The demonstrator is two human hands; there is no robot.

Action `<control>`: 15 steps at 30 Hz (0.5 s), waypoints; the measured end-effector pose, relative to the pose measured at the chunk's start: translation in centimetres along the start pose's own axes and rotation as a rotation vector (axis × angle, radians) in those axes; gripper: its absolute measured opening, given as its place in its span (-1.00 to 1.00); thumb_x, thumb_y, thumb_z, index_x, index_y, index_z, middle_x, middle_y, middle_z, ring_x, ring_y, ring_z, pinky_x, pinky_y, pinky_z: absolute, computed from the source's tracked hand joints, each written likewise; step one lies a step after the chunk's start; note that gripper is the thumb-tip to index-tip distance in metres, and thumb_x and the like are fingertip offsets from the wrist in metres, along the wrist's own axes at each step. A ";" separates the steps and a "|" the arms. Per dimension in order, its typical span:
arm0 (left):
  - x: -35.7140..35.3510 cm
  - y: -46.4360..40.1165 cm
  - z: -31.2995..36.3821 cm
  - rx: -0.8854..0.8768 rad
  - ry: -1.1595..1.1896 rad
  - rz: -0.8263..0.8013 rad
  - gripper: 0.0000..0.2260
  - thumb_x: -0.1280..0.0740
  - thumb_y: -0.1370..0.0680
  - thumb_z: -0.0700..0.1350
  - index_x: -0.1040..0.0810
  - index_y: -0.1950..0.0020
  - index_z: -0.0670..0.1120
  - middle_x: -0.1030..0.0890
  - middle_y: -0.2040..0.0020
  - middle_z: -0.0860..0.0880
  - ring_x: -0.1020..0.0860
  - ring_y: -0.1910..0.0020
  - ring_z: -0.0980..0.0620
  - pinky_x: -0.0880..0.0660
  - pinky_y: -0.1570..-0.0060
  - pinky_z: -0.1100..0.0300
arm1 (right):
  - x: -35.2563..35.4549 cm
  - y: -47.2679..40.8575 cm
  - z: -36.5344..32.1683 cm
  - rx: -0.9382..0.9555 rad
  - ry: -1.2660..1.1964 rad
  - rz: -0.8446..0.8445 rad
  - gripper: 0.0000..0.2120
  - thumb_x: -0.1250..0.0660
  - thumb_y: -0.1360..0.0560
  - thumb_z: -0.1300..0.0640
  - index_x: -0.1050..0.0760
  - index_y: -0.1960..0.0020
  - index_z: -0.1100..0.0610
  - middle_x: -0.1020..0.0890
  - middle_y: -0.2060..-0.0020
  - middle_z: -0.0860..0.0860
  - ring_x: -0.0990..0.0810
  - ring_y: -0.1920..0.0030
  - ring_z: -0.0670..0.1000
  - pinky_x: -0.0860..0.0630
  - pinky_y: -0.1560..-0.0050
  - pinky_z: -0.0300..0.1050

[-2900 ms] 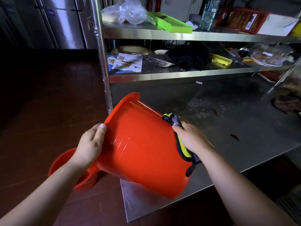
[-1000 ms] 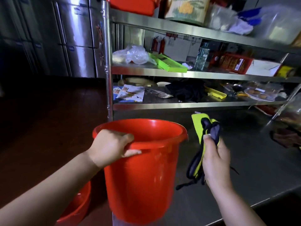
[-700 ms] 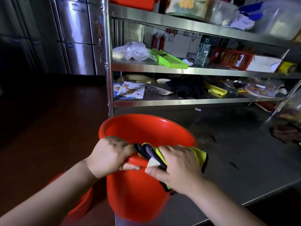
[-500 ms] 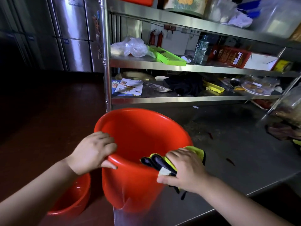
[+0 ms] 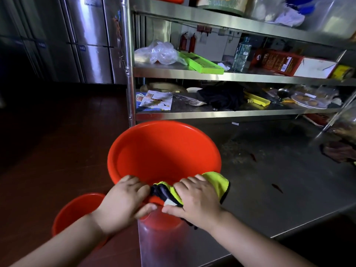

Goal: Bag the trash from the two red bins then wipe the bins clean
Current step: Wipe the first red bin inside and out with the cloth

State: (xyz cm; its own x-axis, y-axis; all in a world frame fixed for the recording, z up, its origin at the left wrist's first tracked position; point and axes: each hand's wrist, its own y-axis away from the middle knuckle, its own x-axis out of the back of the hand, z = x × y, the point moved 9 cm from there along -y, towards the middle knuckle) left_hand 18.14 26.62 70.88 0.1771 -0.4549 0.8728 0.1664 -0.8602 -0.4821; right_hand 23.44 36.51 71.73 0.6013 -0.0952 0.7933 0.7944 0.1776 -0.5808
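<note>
Bins point(image 5: 163, 151) – two red; cloth point(image 5: 215, 183) – seemingly one.

bin point(image 5: 163, 147) on table point(image 5: 269, 199), second bin point(image 5: 77, 209) left.

2 red bins point(image 5: 163, 149), yellow-green cloth point(image 5: 215, 182) with dark edging, lime tray point(image 5: 202, 63), steel-grey table point(image 5: 279, 199)

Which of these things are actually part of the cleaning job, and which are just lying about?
Part of the job:
red bin on the table
second red bin on the floor
yellow cloth
left hand
right hand

Lying about:
green tray
water bottle
clear plastic bag
black cloth on the shelf
</note>
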 end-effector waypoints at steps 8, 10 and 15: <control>-0.3 -0.2 -5.0 0.011 0.034 -0.018 -0.41 0.06 -0.55 0.28 -0.61 0.11 -0.08 -0.59 0.25 0.02 -0.40 0.08 0.09 -0.24 0.03 0.19 | -0.8 0.9 6.1 0.148 -0.029 -0.070 -0.43 -0.20 -0.39 -0.36 -0.57 0.12 0.16 -0.62 0.23 0.00 -0.60 0.20 0.04 -0.38 0.04 -0.09; -0.5 -0.2 -7.6 0.085 0.032 -0.058 -0.34 0.12 -0.54 0.31 -0.62 0.05 -0.09 -0.61 0.16 0.00 -0.46 -0.04 0.02 -0.27 -0.09 0.07 | -1.0 0.5 7.4 0.134 -0.012 -0.089 -0.41 -0.18 -0.38 -0.34 -0.58 0.09 0.18 -0.63 0.20 0.01 -0.62 0.17 0.05 -0.36 -0.02 -0.11; -0.6 -1.2 -10.1 0.318 0.143 -0.126 -0.29 0.10 -0.48 0.38 -0.58 -0.17 -0.09 -0.57 -0.18 -0.01 -0.40 -0.31 -0.14 -0.20 -0.30 -0.01 | -1.0 -0.9 6.1 -0.003 0.079 -0.050 -0.45 -0.15 -0.34 -0.40 -0.53 0.25 0.10 -0.57 0.35 -0.05 -0.57 0.31 0.00 -0.48 0.20 -0.13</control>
State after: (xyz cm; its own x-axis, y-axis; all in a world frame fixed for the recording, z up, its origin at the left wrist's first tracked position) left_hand 8.01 25.53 71.71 0.0029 -0.3971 0.9178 0.4750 -0.8071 -0.3507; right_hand 21.59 42.41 72.60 0.5653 -0.1811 0.8048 0.8241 0.1680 -0.5410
